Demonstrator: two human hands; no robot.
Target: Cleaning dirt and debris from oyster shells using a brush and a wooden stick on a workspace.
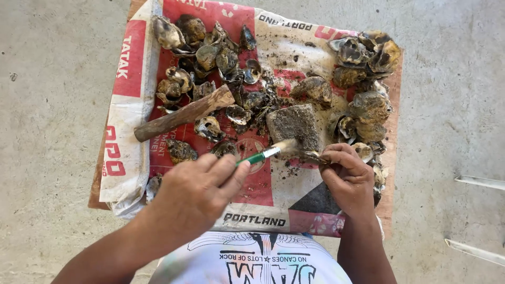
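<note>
Concrete floor (47,105), grey and bare, lay under a low table (393,173) covered w/ a red-and-white printed sack (131,100). Sack surface carried loose dirt and shell fragments.

Left hand (197,192): fingers closed around the green handle of a small brush (265,153). Bristle end pointed right, toward the opposite hand, and met the shell held there. Bristles appeared blurred.

Right hand (347,176): fingers pinched shut on a small dark oyster shell (314,156), gripped at its right end, w/ the shell projecting left of the fingertips. Shell sat just in front of a rough grey stone block (294,126); contact w/ the block could not be confirmed.

Position ref.: brush and shell met approx. at table centre, between both hands, near the person's edge of the sack.

Other items: wooden-handled tool (184,114) lay diagonally at left-centre, well apart from both hands. One pile of muddy oysters (205,52) occupied the far left of the sack; a second pile (368,79) ran along the right side, its nearest shells just beside the right hand. Two pale strips (478,181) lay on the floor at far right.
</note>
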